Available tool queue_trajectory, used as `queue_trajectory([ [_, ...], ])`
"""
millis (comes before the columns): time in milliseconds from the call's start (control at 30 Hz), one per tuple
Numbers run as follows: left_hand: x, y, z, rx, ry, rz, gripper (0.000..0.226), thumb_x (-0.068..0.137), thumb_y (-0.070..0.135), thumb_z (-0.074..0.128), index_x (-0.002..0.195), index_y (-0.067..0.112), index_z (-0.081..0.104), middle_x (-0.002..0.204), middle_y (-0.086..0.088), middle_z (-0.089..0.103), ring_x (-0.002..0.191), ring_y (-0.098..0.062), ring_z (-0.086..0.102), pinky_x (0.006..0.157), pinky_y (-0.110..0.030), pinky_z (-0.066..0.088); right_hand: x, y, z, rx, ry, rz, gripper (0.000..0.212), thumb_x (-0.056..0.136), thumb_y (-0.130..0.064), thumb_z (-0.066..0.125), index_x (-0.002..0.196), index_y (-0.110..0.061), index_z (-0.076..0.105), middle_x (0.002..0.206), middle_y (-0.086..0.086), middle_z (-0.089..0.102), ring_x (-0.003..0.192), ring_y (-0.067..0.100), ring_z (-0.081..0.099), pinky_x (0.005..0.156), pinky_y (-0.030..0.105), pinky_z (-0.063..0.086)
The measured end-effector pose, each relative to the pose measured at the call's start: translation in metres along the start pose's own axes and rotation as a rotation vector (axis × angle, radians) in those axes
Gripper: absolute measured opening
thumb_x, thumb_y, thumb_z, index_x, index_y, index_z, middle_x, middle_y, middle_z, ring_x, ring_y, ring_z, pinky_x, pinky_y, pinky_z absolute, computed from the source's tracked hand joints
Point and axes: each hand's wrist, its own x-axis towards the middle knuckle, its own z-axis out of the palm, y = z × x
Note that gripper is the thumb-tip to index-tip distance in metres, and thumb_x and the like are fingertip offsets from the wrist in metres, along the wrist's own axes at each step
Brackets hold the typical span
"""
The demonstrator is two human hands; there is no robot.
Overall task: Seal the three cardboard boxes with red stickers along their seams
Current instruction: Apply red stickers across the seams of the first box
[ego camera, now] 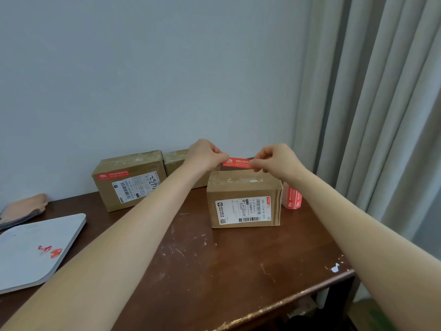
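Forearms (pixel 133 225) reach in low over the table (pixel 214 263), and the hands meet above the near box (pixel 243 204). Fingers (pixel 220 156) of the left hand (pixel 202 155) pinch one end of a red sticker (pixel 237 162), fingers (pixel 256 164) of the right hand (pixel 276 161) pinch the other. It's stretched flat between them, just above the box top, not touching it as far as I can tell. That top shows old clear tape along the seam, no red on it yet

Further out: the left box (pixel 128 180) already carries a second sticker (pixel 113 175) at its top front edge. The third box (pixel 175 161) sits behind, mostly hidden by the left hand, so can't tell if it's sealed. The sticker roll (pixel 292 195) stands just beside the near box, on its right

Risks, my read:
- the top is seen at a shallow angle, so the sticker can land skewed or off the seam
- any slack gives wrinkles, or the glue side folds onto itself
- one end touching down early locks the angle
- glossy old tape may grip poorly, so an edge lifts later
- a hard press could slide the box into the roll and tip it

The white board (pixel 35 247) with red scraps (pixel 51 250) lies far left, well apart, no issue
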Motion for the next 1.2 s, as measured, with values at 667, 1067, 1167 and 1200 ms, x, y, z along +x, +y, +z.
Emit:
queue_trajectory([
  [667, 0.022, -0.022, 0.034, -0.153, -0.065, -0.109, 0.005, 0.08, 0.015, 0.073, 0.076, 0.013, 0.071, 0.081, -0.007, 0.071, 0.069, -0.016, 0.064, 0.058, -0.025, 0.051, 0.037, 0.021, 0.007, -0.138, -0.054, 0.28, 0.035, 0.082, -0.031, 0.072, 0.093, 0.002, 0.072, 0.071, 0.008, 0.063, 0.063, 0.018, 0.054, 0.067, 0.032, 0.048],
  [1067, 0.027, -0.013, 0.054, 0.108, -0.081, -0.034, 0.006, 0.082, 0.023, 0.07, 0.079, 0.019, 0.073, 0.092, 0.001, 0.071, 0.087, -0.015, 0.064, 0.081, -0.036, 0.055, 0.043, 0.027, -0.003, -0.456, -0.064, 0.315, 0.033, 0.079, -0.038, 0.07, 0.066, -0.011, 0.055, 0.067, 0.003, 0.055, 0.061, 0.019, 0.052, 0.057, 0.03, 0.041],
  [1167, 0.025, -0.014, 0.056, 0.186, -0.079, -0.024, 0.007, 0.083, 0.023, 0.067, 0.078, 0.023, 0.072, 0.092, 0.003, 0.071, 0.084, -0.016, 0.064, 0.074, -0.033, 0.055, 0.041, 0.028, 0.0, -0.483, -0.083, 0.311, 0.036, 0.08, -0.036, 0.069, 0.06, -0.014, 0.048, 0.061, 0.001, 0.049, 0.056, 0.018, 0.046, 0.052, 0.028, 0.036],
  [1200, 0.024, -0.015, 0.056, 0.207, -0.07, -0.02, 0.006, 0.083, 0.023, 0.067, 0.081, 0.023, 0.073, 0.093, 0.003, 0.07, 0.085, -0.016, 0.064, 0.073, -0.032, 0.054, 0.04, 0.028, 0.002, -0.496, -0.084, 0.308, 0.036, 0.08, -0.036, 0.068, 0.059, -0.015, 0.047, 0.061, 0.001, 0.049, 0.056, 0.017, 0.046, 0.052, 0.027, 0.035],
])
